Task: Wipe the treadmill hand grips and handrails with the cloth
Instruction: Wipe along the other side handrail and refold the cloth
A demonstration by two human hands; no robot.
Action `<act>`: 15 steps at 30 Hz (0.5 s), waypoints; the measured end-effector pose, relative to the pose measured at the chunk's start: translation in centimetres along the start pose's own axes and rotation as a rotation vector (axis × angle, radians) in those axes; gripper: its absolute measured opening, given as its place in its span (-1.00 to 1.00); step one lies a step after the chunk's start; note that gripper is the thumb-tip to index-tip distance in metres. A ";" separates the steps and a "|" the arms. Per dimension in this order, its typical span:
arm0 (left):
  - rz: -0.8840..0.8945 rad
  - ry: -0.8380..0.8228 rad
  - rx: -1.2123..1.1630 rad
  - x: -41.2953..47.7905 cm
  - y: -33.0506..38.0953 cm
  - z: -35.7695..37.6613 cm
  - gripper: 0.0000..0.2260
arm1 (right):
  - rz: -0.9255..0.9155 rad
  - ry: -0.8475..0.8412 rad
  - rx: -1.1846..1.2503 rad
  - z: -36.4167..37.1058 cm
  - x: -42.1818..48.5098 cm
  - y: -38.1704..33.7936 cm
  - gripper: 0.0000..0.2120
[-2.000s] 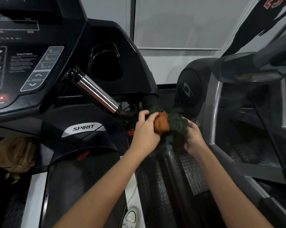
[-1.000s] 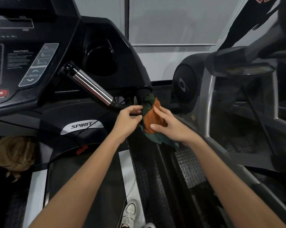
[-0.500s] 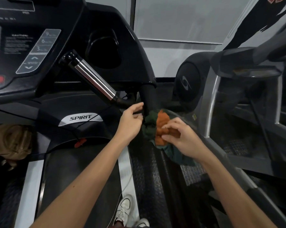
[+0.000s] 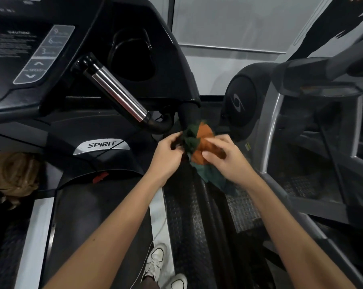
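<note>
Chrome hand grip juts left of the handrail; a neighbouring machine's frame stands close right.

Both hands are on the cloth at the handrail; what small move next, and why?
Probably draw the cloth down the black handrail: left hand and right hand both grip it bunched against the rail's top; bare rail runs on below.

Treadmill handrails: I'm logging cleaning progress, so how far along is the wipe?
Done: nothing shows as finished. In hand: left hand and right hand bunch the cloth against the black handrail below the console. Remaining: the chrome hand grip, cloth not on it.
</note>
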State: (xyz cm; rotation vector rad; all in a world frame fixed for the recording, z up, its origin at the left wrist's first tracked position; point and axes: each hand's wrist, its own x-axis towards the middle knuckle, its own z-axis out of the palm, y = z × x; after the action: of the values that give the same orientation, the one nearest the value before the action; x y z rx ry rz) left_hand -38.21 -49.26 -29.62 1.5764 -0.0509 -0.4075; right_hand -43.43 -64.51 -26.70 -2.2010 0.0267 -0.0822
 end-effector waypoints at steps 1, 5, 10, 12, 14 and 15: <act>-0.005 -0.001 -0.021 0.0 -0.1 0.1 -0.66 | -0.017 -0.011 -0.008 -0.1 -1.3 0.2 -0.75; -0.032 0.059 -0.025 -0.1 -0.1 0.5 -0.65 | -0.054 -0.067 -0.041 0.0 -5.1 0.6 -0.78; 0.016 0.052 -0.005 -0.4 0.0 0.4 -0.65 | 0.066 -0.133 0.052 -0.3 -1.8 0.4 -0.52; 0.035 0.033 0.000 -0.6 0.0 0.4 -0.68 | 0.177 -0.163 0.161 -0.3 0.6 0.3 -0.43; 0.032 -0.002 -0.015 -0.8 -0.1 0.2 -0.70 | 0.221 -0.159 0.264 -0.2 2.0 0.6 -0.44; 0.029 -0.019 -0.021 -0.9 -0.2 0.2 -0.68 | 0.223 -0.147 0.301 -0.2 2.1 0.9 -0.47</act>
State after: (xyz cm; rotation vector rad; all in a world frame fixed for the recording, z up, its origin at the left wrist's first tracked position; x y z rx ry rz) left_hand -39.12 -49.22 -29.59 1.5496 -0.0835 -0.3992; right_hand -41.35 -65.34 -27.20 -1.8856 0.1663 0.1893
